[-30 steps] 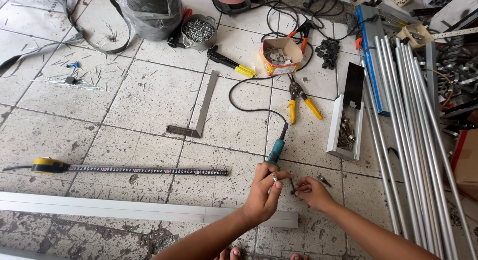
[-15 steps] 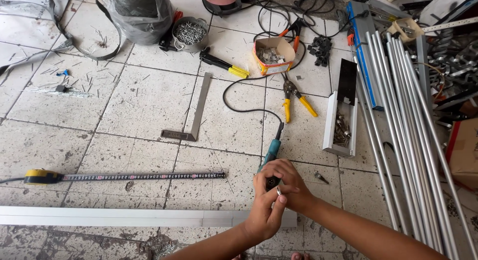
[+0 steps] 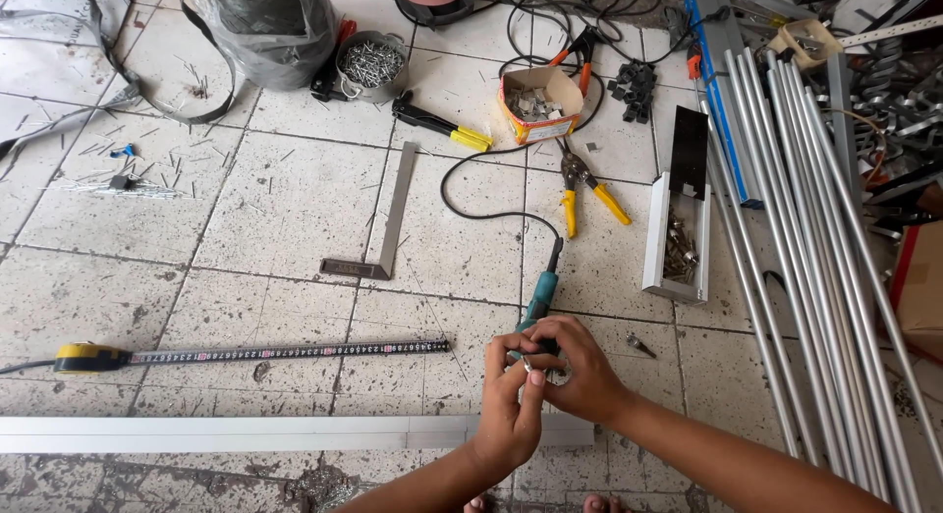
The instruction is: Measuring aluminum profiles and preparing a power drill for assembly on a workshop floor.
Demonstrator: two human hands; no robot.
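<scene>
A teal power drill [image 3: 538, 299] lies on the tiled floor, its black cord [image 3: 471, 214] curling away toward the top. My right hand [image 3: 582, 374] is wrapped over the drill's front end and hides it. My left hand [image 3: 511, 407] presses against the same spot from below. Its fingertips pinch a small shiny metal piece [image 3: 526, 365]; I cannot tell what kind of piece it is. Both forearms come in from the bottom edge.
An extended tape measure [image 3: 246, 352] and a long white profile [image 3: 295, 432] lie to the left. Further back are a try square [image 3: 391, 218], yellow-handled snips [image 3: 587, 194], a cardboard box of small parts [image 3: 535, 101] and a pot of screws [image 3: 371, 63]. A white channel holding screws [image 3: 656, 228] and aluminium tubes [image 3: 815, 238] fill the right.
My hands were apart just below the drill; they have come together and closed over its front end. The view has shifted slightly.
</scene>
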